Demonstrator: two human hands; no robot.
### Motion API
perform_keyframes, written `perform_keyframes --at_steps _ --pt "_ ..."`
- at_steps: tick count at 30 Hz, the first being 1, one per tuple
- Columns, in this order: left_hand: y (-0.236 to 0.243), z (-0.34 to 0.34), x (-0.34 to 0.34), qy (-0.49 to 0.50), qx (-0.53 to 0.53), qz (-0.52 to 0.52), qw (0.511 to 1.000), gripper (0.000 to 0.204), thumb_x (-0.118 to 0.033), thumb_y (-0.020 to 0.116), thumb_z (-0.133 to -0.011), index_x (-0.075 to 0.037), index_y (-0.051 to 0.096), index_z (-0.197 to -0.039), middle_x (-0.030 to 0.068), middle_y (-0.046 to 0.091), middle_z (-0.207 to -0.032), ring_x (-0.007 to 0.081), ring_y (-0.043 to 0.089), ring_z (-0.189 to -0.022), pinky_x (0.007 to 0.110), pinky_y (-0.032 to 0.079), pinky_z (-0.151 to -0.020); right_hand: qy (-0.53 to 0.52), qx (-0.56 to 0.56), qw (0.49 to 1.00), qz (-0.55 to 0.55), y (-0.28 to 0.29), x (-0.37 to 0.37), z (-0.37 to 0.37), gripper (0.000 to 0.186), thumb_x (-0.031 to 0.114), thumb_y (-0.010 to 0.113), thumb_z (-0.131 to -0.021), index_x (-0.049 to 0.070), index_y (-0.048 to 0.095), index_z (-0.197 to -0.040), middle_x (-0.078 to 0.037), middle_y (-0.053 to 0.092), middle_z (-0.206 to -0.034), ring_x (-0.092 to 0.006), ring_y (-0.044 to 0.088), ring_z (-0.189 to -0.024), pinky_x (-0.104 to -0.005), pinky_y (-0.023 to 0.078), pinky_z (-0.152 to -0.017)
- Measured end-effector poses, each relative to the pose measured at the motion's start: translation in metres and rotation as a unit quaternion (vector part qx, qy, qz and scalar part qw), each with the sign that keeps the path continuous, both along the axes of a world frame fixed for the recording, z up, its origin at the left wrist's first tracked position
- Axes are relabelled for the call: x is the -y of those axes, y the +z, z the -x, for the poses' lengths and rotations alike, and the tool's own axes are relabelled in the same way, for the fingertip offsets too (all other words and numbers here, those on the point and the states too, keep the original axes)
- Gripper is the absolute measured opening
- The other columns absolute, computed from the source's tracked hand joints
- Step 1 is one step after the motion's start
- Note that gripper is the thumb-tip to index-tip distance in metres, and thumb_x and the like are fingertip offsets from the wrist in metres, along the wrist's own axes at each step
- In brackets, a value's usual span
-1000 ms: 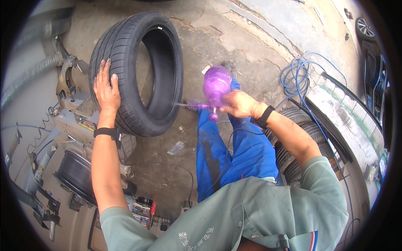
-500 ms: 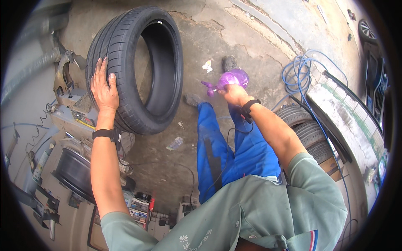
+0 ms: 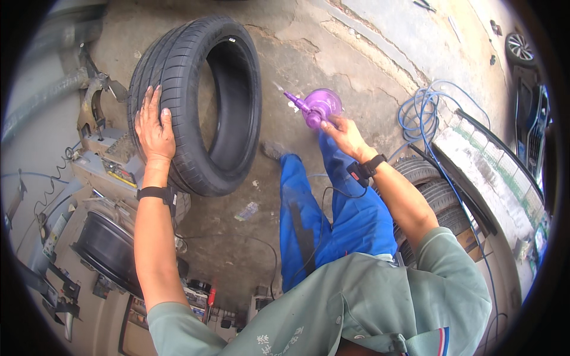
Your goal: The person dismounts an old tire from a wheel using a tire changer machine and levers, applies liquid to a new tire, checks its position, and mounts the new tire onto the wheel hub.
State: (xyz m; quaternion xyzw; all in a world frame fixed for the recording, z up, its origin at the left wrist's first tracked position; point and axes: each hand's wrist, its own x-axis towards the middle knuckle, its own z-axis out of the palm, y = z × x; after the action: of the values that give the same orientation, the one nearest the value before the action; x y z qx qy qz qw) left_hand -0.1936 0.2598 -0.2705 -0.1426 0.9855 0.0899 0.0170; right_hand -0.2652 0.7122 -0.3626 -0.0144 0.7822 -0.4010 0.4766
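A black tyre [image 3: 240,118] stands upright at the left, with a bare centre and no rim in it. My left hand [image 3: 155,132] lies flat against its grooved tread, fingers stretched out and holding nothing. To the right of the tyre, my right hand [image 3: 346,137] is closed on a see-through purple spray bottle [image 3: 323,102]. The bottle is tilted, its nozzle aimed up and left toward the tyre's open side, apart from it. My fingers hide part of the bottle's head.
A blue hose [image 3: 423,110] lies coiled at the right, near stacked tyres [image 3: 439,199]. A wheel rim [image 3: 104,249] and a grey machine [image 3: 119,151] stand at the left. A thin black cable [image 3: 274,255] runs between my wrists. Scraps [image 3: 246,212] litter the concrete floor.
The spray bottle has swung round and moved left and toward me, with its nozzle now raised toward the tyre. The tyre and my left hand have shifted slightly right and down in view.
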Motion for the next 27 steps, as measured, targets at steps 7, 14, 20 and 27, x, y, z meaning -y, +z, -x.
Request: perform_keyframes --at_steps 7,14,20,27 --pt "0.004 0.001 0.002 0.003 0.001 -0.010 1.000 0.051 -0.030 0.043 -0.098 -0.022 0.045 -0.149 0.0049 0.042 -0.155 0.0260 0.039 -0.142 0.048 0.022 -0.118 0.388 -0.109 0.908 0.117 0.055 0.001 0.013 0.040 0.039 0.065 -0.090 0.001 0.068 -0.103 -0.018 0.069 -0.093 -0.0384 0.064 -0.094 -0.0458 0.049 -0.090" --pt "0.009 0.002 -0.007 -0.006 0.010 -0.009 1.000 0.053 -0.029 0.041 -0.098 -0.017 0.044 -0.149 0.0082 0.041 -0.155 0.0277 0.038 -0.142 0.048 0.023 -0.117 0.172 0.038 0.980 -0.092 -0.076 0.018 0.042 0.059 0.051 0.069 -0.082 0.000 0.069 -0.110 -0.025 0.070 -0.106 -0.0374 0.064 -0.110 -0.0429 0.048 -0.095" --pt "0.006 -0.005 -0.006 0.003 -0.005 -0.033 0.999 0.050 -0.029 0.036 -0.101 -0.010 0.048 -0.146 0.0113 0.045 -0.153 0.0310 0.040 -0.141 0.048 0.023 -0.117 -0.155 0.053 0.962 -0.220 -0.164 -0.033 0.072 0.040 0.037 0.071 -0.079 0.000 0.071 -0.094 -0.012 0.069 -0.084 -0.0207 0.063 -0.076 -0.0340 0.048 -0.071" --pt "0.007 -0.007 0.002 -0.012 -0.017 -0.057 0.998 0.051 -0.027 0.032 -0.102 -0.002 0.050 -0.142 0.0169 0.049 -0.148 0.0353 0.042 -0.140 0.047 0.027 -0.116 -0.341 0.017 0.934 -0.105 -0.199 -0.097 0.150 0.029 0.027 0.070 -0.084 0.001 0.069 -0.097 -0.008 0.069 -0.082 -0.0139 0.059 -0.065 -0.0282 0.045 -0.058"
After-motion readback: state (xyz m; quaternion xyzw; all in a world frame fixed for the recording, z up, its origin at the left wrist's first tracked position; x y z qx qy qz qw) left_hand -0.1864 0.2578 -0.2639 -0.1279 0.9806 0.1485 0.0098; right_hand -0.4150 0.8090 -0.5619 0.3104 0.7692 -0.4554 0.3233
